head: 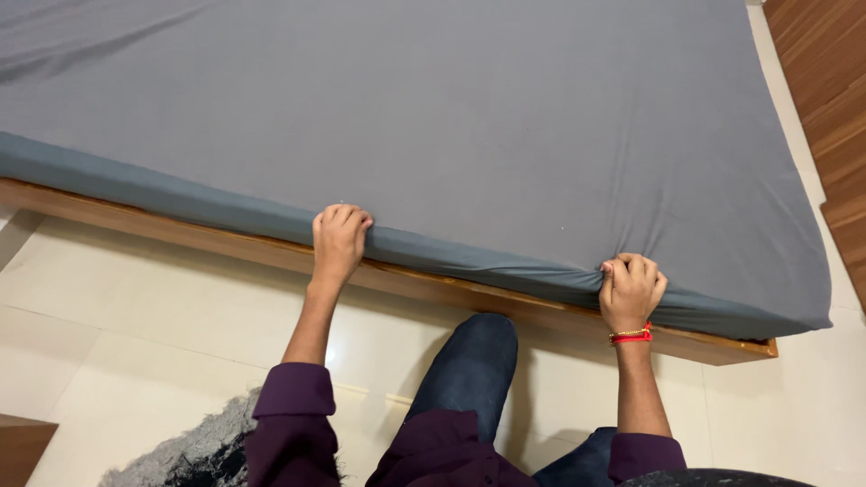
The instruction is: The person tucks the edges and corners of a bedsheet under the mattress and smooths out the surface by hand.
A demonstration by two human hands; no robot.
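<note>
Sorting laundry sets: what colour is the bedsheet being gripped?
Plain grey bedsheet, clearest in the head view.

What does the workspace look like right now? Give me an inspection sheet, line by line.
Surface: mattress under a grey fitted sheet, mostly smooth, faint creases at far left.
Job's things: sheet edge bunched at the mattress side above the wooden bed frame.
Clutter: grey shaggy rug on the floor near the left sleeve.
Grips: left hand and right hand both closed on the sheet edge; red and gold wristband on the right wrist.
Cables: nothing seen.
Surroundings: pale tiled floor, wood panelling at right, person's knee close to the frame.
</note>
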